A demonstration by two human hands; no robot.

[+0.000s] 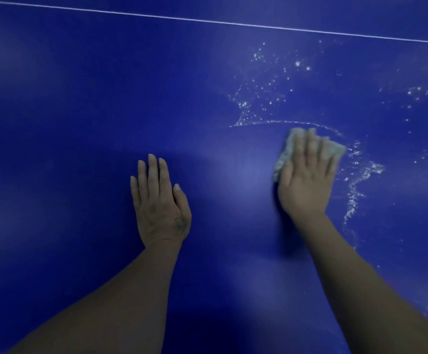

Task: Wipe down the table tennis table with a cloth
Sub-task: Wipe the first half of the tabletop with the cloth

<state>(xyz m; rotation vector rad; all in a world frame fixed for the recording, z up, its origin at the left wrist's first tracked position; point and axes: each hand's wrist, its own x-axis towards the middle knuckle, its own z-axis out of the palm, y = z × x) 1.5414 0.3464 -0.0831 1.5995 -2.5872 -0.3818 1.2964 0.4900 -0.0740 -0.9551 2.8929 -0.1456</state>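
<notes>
Head view looks straight down on the blue table tennis table (67, 111), which fills the frame. At about four o'clock from centre, the right hand (306, 180) lies flat on a pale grey cloth (285, 154), fingers straight and together, pressing it onto the surface rather than curling round it; the cloth shows past the fingertips and along the thumb side. At about seven o'clock from centre, the left hand (160, 203) rests palm-down on the bare table, fingers extended and close together, holding nothing. Both forearms reach up from the six o'clock edge. White droplets and streaks (259, 98) spread from one to four o'clock, with an arc of wetness curving just beyond the cloth. A thin white line (207, 20) crosses the table near twelve o'clock.
</notes>
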